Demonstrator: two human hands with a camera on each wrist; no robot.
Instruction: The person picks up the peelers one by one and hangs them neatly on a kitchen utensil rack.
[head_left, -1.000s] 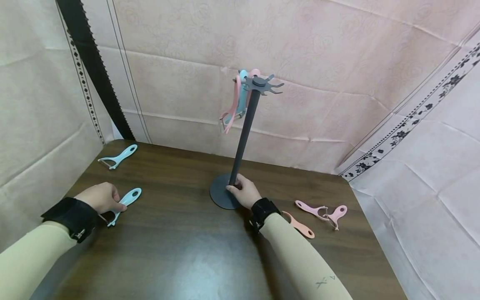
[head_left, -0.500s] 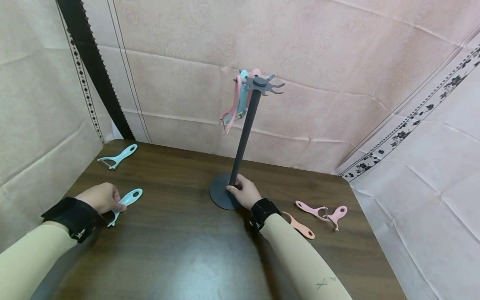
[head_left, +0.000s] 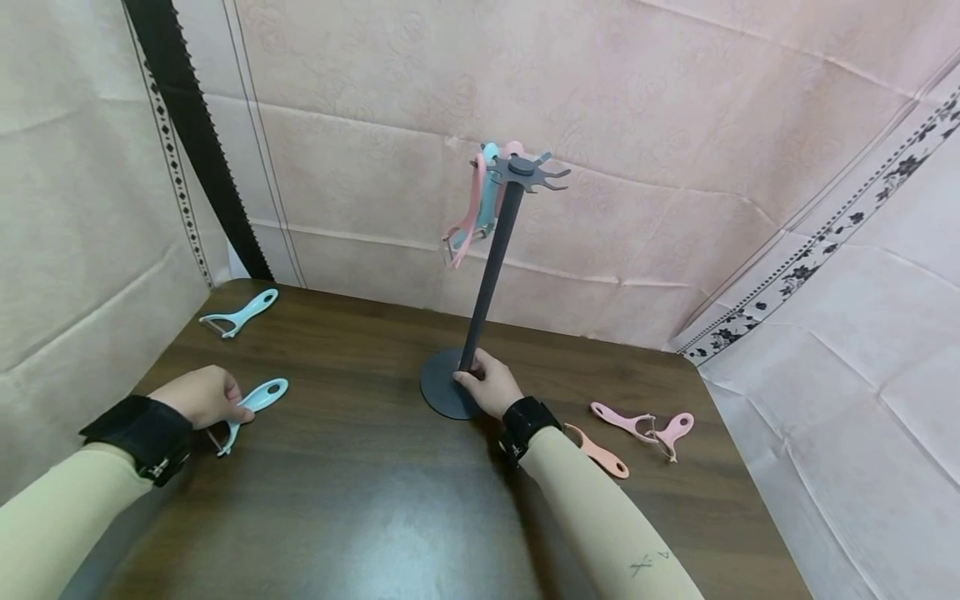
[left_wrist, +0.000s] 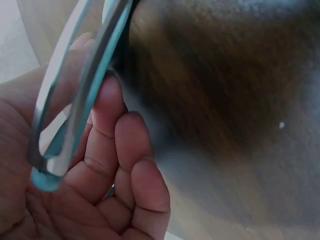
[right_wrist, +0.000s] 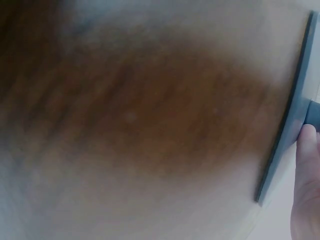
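Note:
My left hand (head_left: 198,398) pinches a light blue peeler (head_left: 266,393) between thumb and fingers, low over the left of the table. Its handle points to the back right. Up close in the left wrist view, the peeler's metal blade (left_wrist: 90,75) crosses in front of the curled fingers. My right hand (head_left: 491,387) grips the lower pole of a dark grey stand (head_left: 495,267), just above its round base (head_left: 441,385). Part of that base (right_wrist: 287,125) and one finger show at the right wrist view's edge. Pink and blue peelers (head_left: 471,212) hang from the stand's hooks on the left.
Another light blue peeler (head_left: 243,312) lies at the table's back left corner. An orange peeler (head_left: 603,457) lies partly behind the right forearm. Two pink peelers (head_left: 622,418) touch each other on the right. Cloth (head_left: 360,183) hangs behind the brown table (head_left: 360,517).
The peeler in my left hand has shifted very slightly to the right. The head view has moved a little. My right hand stays on the pole.

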